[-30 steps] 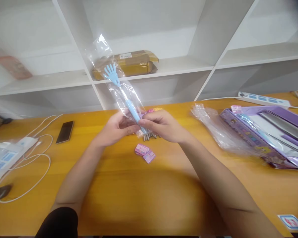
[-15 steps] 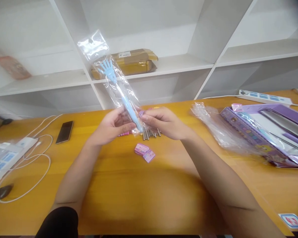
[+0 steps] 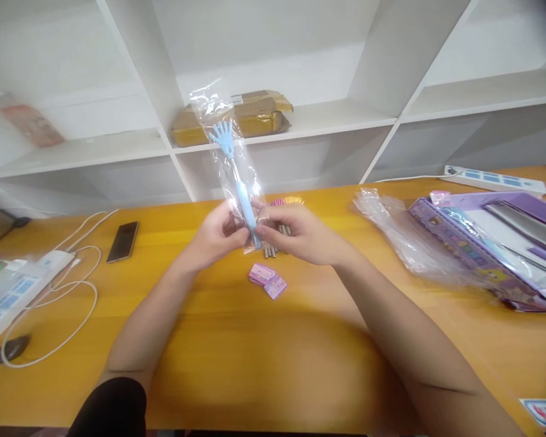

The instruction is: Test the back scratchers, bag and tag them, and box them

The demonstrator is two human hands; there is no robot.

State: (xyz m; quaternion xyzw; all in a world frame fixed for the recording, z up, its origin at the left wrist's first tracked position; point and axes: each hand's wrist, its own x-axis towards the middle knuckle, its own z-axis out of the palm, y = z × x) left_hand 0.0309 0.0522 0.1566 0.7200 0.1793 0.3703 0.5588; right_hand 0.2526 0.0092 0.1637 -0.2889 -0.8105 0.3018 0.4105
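Observation:
A light-blue back scratcher (image 3: 244, 199) with a hand-shaped head and a short metal neck stands tilted in a clear plastic bag (image 3: 209, 109). My left hand (image 3: 215, 238) is closed around the lower handle through the plastic, thumb in front. My right hand (image 3: 303, 233) pinches at the handle's bottom end from the other side; whether it grips handle or only plastic is partly hidden by the fingers. Behind my hands, metal rods (image 3: 269, 249) and pink and yellow pieces (image 3: 293, 201) show in part. Small pink-purple cards (image 3: 267, 280) lie in front on the table.
To the right are clear plastic bags (image 3: 389, 233) and a purple printed box (image 3: 459, 249) holding wrapped items. A phone (image 3: 122, 241), white cables, a power strip (image 3: 20, 294) and a mouse (image 3: 11, 349) lie left. Shelves with a taped brown parcel (image 3: 259, 118) stand behind.
The back scratcher has turned more upright and shifted right in view. A small purple piece visible at my right fingertips no longer shows. The camera view has shifted slightly.

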